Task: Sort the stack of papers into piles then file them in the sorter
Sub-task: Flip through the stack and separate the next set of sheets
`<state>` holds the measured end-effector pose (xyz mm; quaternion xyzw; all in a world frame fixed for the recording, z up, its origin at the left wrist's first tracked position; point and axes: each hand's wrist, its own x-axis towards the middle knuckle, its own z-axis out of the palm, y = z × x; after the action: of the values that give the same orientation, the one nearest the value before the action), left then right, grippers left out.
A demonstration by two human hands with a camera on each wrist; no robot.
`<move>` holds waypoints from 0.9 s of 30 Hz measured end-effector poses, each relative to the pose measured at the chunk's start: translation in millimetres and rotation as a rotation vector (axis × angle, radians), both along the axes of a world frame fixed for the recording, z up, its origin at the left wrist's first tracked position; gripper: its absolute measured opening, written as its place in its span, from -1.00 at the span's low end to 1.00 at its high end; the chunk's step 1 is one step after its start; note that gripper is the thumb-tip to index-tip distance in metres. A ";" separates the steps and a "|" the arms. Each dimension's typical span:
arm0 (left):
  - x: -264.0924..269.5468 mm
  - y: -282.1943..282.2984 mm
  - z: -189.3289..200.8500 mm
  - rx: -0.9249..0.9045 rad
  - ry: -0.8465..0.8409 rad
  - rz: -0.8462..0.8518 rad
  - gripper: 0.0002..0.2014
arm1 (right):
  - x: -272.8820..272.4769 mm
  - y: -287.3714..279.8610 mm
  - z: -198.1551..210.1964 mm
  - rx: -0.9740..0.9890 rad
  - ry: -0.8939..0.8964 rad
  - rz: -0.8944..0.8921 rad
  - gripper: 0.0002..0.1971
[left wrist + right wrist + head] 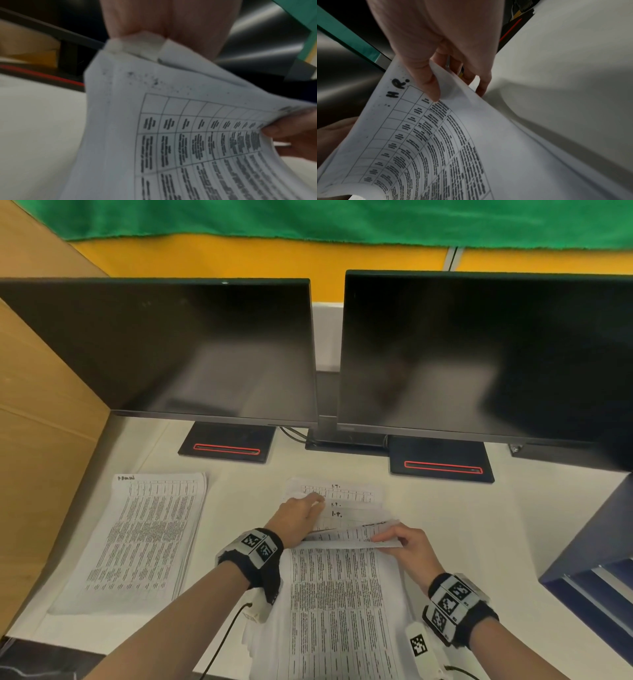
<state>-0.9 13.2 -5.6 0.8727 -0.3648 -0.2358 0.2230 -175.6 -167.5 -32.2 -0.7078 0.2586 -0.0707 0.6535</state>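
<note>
A stack of printed table sheets (342,611) lies on the white desk (479,525) in front of me. My right hand (404,542) pinches the top right edge of its upper sheet (436,148), thumb on top and fingers beneath, so the sheet curls up. "HR." is handwritten at that sheet's top. My left hand (301,515) holds the raised, fanned top ends of several sheets (342,498) just beyond. In the left wrist view those ends (171,135) bend up against my left hand's fingers (163,20). A separate pile (137,539) lies flat to the left. The dark blue sorter (589,542) stands at the right edge.
Two dark monitors (171,347) (479,354) stand across the back of the desk. Their black bases (226,443) (442,462) reach toward the papers. A brown cardboard wall (41,440) closes the left side. Bare desk shows between the central stack and the sorter.
</note>
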 end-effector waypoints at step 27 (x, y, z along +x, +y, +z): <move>0.7 -2.3 2.3 0.090 0.025 0.141 -0.81 | -3.5 0.6 -4.5 -0.090 0.005 -0.019 -0.79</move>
<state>-0.3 10.9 -3.3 0.9024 -0.2886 -0.2467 0.2040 -179.1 -166.9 -36.7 -0.7344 0.2634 -0.0865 0.6195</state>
